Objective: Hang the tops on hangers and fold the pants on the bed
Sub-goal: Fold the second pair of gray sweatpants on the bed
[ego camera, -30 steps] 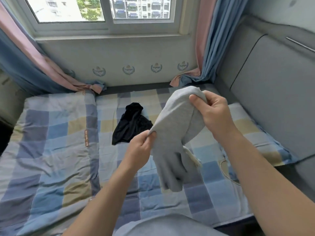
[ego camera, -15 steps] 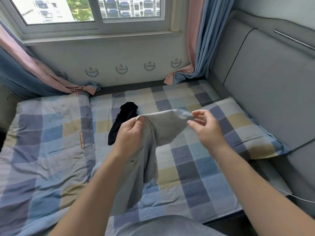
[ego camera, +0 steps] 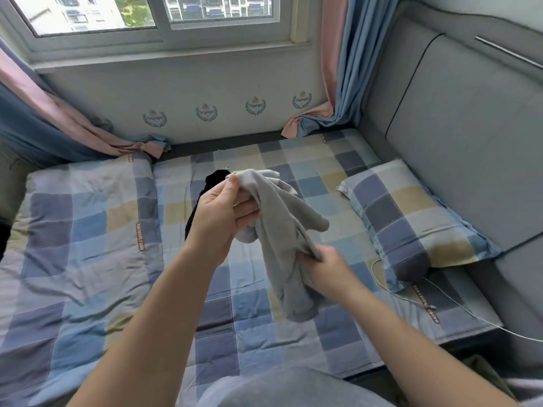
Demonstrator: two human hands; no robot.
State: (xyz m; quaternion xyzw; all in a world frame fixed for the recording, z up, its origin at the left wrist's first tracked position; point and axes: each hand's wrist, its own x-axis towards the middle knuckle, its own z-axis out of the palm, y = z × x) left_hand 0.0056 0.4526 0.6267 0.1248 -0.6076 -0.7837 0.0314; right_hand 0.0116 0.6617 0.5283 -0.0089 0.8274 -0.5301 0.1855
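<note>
Nearest to the camera, the right hand (ego camera: 329,271) is closed on a lower fold of the grey garment (ego camera: 282,218), with the fingers curled into the cloth. A little farther and higher, the left hand (ego camera: 220,218) pinches the upper edge of the same garment between the thumb and the fingers. The garment is therefore held in the air between the two hands, bunched and twisted, and its loose end hangs below the right hand, above the bed (ego camera: 88,245).

It is judged that the step in hand is the sorting out of this piece: its edges are being searched for so that it can be opened. Whether it is a top or pants cannot be told from this crumpled shape. For the next move, a waistband or a neckline must be found and the cloth must be shaken out flat. No hanger is seen in the view.

Just behind the left hand, a black garment (ego camera: 216,177) lies on the bed, partly hidden by that hand. To the right of the right hand, a thin white cable (ego camera: 390,292) and a checked pillow (ego camera: 411,218) are seen. Far beyond both hands, the window (ego camera: 147,13) is found.
</note>
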